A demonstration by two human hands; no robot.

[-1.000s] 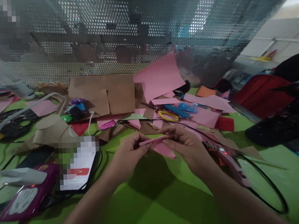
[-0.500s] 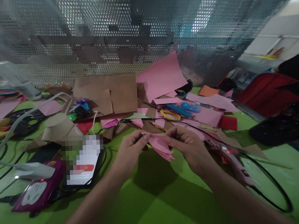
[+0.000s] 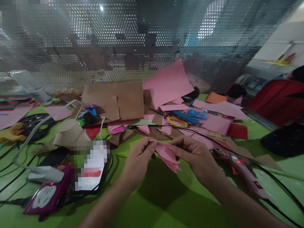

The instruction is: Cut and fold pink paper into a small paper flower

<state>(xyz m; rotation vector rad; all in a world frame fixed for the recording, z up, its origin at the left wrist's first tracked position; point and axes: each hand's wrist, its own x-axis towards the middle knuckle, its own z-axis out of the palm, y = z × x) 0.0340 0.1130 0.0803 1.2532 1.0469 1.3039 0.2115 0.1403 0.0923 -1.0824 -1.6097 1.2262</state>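
Observation:
A small folded bundle of pink paper (image 3: 167,155) hangs between my two hands, its layered edges pointing down and slightly right. My left hand (image 3: 141,158) pinches its upper left corner between thumb and fingers. On the other side, my right hand (image 3: 194,154) has its thumb and fingers closed on the right edge. Both hands are above the green tabletop (image 3: 163,211), and a dark shadow lies beneath them. The fingertips behind the paper are partly hidden.
Left are a phone (image 3: 91,170), a purple power strip (image 3: 48,195) and a white charger (image 3: 46,174). Behind lie a brown paper bag (image 3: 111,100), pink sheets (image 3: 169,83) and yellow-handled scissors (image 3: 177,122). A pink corded tool (image 3: 247,177) lies right.
The camera view has shifted, so most things appear slightly lower and further right. Both hands still hold the pink paper, with little change in grip.

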